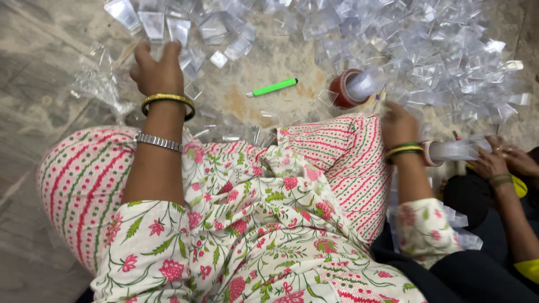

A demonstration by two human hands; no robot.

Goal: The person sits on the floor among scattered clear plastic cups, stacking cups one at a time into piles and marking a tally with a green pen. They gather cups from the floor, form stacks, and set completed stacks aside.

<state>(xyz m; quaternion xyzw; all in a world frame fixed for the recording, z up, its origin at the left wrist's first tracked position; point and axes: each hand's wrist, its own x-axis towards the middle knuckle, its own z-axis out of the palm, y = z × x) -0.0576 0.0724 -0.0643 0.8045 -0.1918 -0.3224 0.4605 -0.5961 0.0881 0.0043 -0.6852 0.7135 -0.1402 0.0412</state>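
on the stone floor [33, 50], far from the person's knees, lies a wide heap of small clear plastic pouches [426, 50]. the left hand [157, 70] reaches out to the far left edge of that heap, fingers curled down over a few loose pouches; whether it actually grips one i cannot tell, since only the back of the hand shows. the right hand [397, 124] rests at the near right edge of the heap, just beside a red tape roll [349, 88]; its fingers are hidden from view, so their state cannot be told. a green pen-like tool [273, 87] lies on the floor between the two hands, touching neither. at the far right, another person's hands [502, 163] hold a second tape roll [443, 151].
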